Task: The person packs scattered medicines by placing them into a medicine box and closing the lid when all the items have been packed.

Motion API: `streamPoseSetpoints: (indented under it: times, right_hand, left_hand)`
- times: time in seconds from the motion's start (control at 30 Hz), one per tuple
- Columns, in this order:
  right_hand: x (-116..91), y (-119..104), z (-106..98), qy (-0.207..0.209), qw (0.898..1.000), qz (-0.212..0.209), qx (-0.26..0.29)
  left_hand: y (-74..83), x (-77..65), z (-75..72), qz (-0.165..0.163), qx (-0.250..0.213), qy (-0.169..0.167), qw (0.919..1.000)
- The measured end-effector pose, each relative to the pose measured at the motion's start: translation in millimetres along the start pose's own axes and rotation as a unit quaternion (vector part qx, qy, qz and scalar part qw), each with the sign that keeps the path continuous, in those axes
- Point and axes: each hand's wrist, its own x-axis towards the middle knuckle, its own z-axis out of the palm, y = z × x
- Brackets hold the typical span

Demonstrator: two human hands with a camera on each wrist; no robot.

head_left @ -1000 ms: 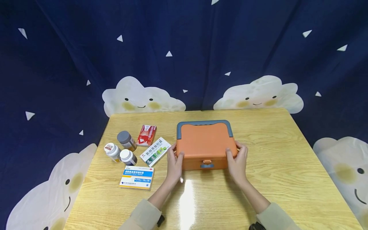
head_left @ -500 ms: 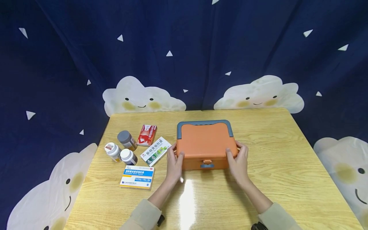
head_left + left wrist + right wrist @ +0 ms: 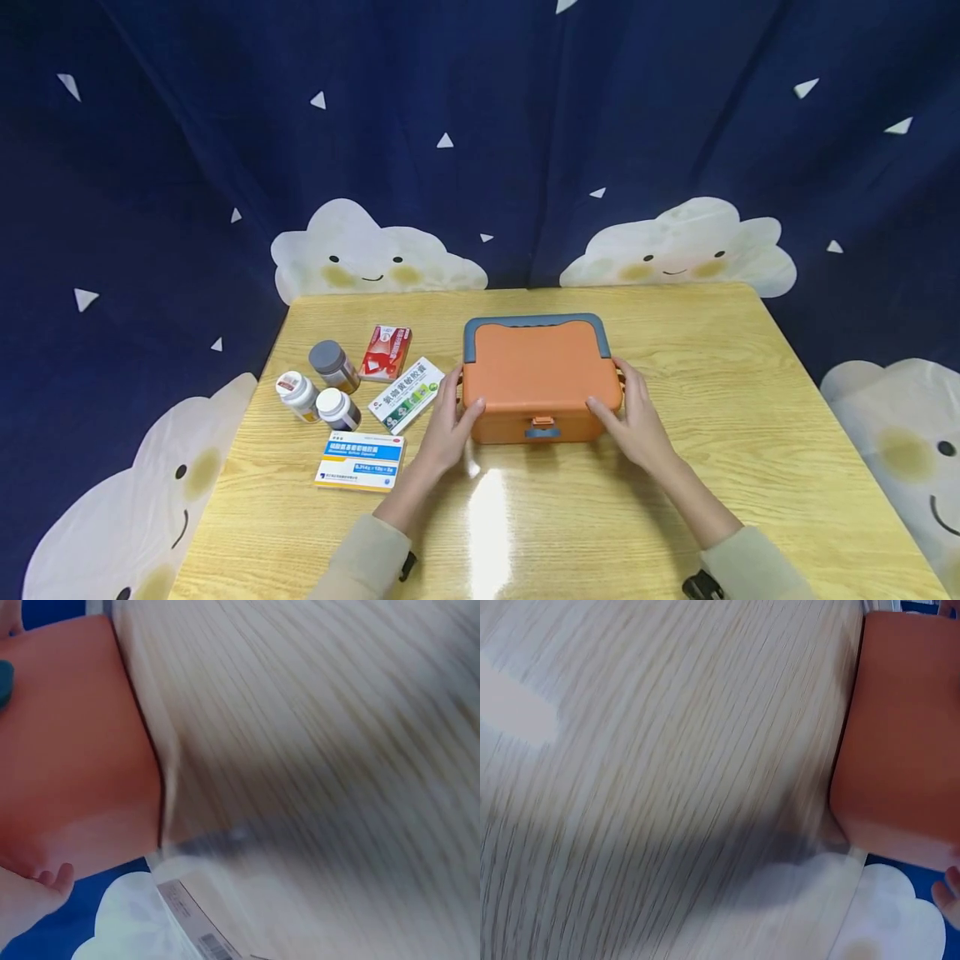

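Observation:
A lidded orange carry case (image 3: 540,367), with a grey-blue handle along its back edge and a latch (image 3: 542,427) on its front, lies on the wooden table. My left hand (image 3: 446,433) holds its left end, the thumb at the front corner and the fingers along the side. At the right end my right hand (image 3: 637,421) holds it the same way. The left wrist view shows the case's orange wall (image 3: 75,750) with curled fingers (image 3: 56,881) beside it. In the right wrist view, fingertips (image 3: 951,896) meet the case (image 3: 900,742) at the frame's edge.
Left of the case lie a red medicine box (image 3: 386,353), a green-and-white one (image 3: 407,396) and a blue-and-white one (image 3: 360,461). Three pill bottles stand beside them: one grey-capped (image 3: 333,367), two white-capped (image 3: 297,396). A dark blue cloud-print curtain (image 3: 517,125) hangs behind the table.
Both forearms have swung outward at the elbows and the hands have turned on the case's ends, thumbs now pointing more inward at the front corners. The case stays in place.

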Motion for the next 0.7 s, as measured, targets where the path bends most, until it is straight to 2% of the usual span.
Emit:
streamPoseSetpoints:
  times: [0.1, 0.23, 0.43, 0.57, 0.7]
  right_hand:
    - [2, 5, -3, -0.028, 1.000, -0.006, 0.011]
    - [6, 11, -5, -0.052, 0.998, -0.014, 0.024]
    - [12, 17, -8, -0.087, 0.995, -0.002, 0.046]
    - [15, 10, -14, -0.107, 0.992, -0.009, 0.067]
    - [17, -3, -19, -0.116, 0.990, -0.034, 0.079]
  left_hand:
    - [-5.5, 2.2, -2.0, 0.018, 0.013, -0.022, 0.9995]
    - [-10.6, 6.4, -4.9, 0.023, 0.029, -0.040, 0.9985]
    - [-14.3, 16.9, -9.1, 0.030, 0.059, -0.065, 0.9957]
    - [-16.6, 23.0, -11.5, 0.038, 0.067, -0.084, 0.9935]
    - [-20.6, 26.9, -12.8, 0.050, 0.072, -0.097, 0.9914]
